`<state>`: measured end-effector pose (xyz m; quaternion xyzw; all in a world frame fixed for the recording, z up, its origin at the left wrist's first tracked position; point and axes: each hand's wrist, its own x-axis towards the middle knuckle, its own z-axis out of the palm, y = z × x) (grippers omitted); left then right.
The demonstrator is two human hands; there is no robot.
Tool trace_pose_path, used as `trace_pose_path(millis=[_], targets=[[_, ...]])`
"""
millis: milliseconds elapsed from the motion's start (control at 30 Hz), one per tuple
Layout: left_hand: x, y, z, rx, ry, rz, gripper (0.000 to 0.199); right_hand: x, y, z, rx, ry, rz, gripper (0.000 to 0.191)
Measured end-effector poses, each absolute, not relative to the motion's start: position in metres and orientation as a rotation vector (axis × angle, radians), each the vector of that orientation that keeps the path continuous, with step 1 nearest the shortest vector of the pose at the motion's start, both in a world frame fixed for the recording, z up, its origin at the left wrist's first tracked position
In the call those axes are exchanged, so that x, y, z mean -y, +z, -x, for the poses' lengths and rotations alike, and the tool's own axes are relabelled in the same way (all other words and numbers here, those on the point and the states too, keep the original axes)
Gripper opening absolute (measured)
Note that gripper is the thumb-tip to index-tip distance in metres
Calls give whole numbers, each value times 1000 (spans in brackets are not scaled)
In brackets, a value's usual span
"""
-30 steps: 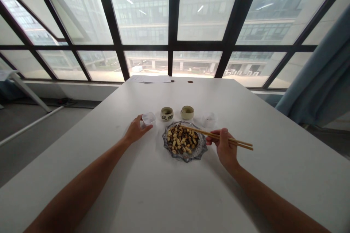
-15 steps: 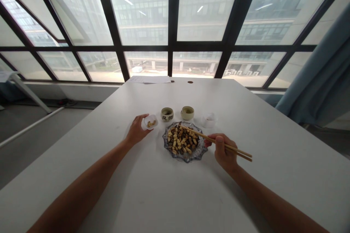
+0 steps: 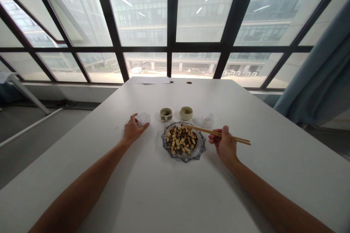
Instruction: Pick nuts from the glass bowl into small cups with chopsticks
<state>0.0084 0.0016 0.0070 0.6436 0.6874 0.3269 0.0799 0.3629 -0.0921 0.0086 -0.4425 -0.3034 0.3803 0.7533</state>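
My left hand (image 3: 133, 129) is wrapped around a small translucent white plastic cup (image 3: 143, 119), thumb in front and fingers at its left side. The cup stands upright at table level; its contents do not show clearly. My right hand (image 3: 225, 145) grips a pair of wooden chopsticks (image 3: 203, 130), held nearly level, tips pointing left over the far rim of a scalloped glass dish (image 3: 186, 159). In that dish lie peanuts (image 3: 177, 141) in their shells, mixed with dark striped seeds. Nothing can be made out between the chopstick tips.
Behind the dish stand two small greenish ceramic cups, one with dark characters (image 3: 166, 114), one plain (image 3: 186, 113). A second translucent plastic cup (image 3: 207, 120) is to their right. Papers (image 3: 149, 80) lie at the far edge of the white table (image 3: 169, 196), before the windows.
My left hand has lowered the plastic cup leftward and turned it from tilted to upright. The chopsticks have risen slightly, and their tips have moved a little toward the dish's far rim.
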Motion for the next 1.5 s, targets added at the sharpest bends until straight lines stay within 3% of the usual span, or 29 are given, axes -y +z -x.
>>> trace_pose_path(millis=[200, 300, 400, 600, 700, 1167, 1500], targets=[[-2, 19, -1, -2035, 975, -2040, 97, 87, 8, -367, 596, 864, 958, 60], [-5, 38, -12, -1969, 1013, -2313, 91, 87, 8, -366, 610, 871, 954, 60], [-14, 58, -41, -1880, 781, -2506, 82, 87, 6, -366, 625, 862, 959, 60], [-52, 76, -95, -1800, 158, -2530, 93, 88, 7, -366, 633, 852, 963, 59], [-66, 76, -102, -1765, -17, -2485, 83, 88, 7, -366, 632, 850, 962, 59], [-48, 63, -102, -1519, 332, -2818, 65, 88, 17, -365, 675, 813, 939, 59], [-43, 64, -103, -1528, 341, -2801, 60, 51, 64, -322, 1279, 707, 967, 49]])
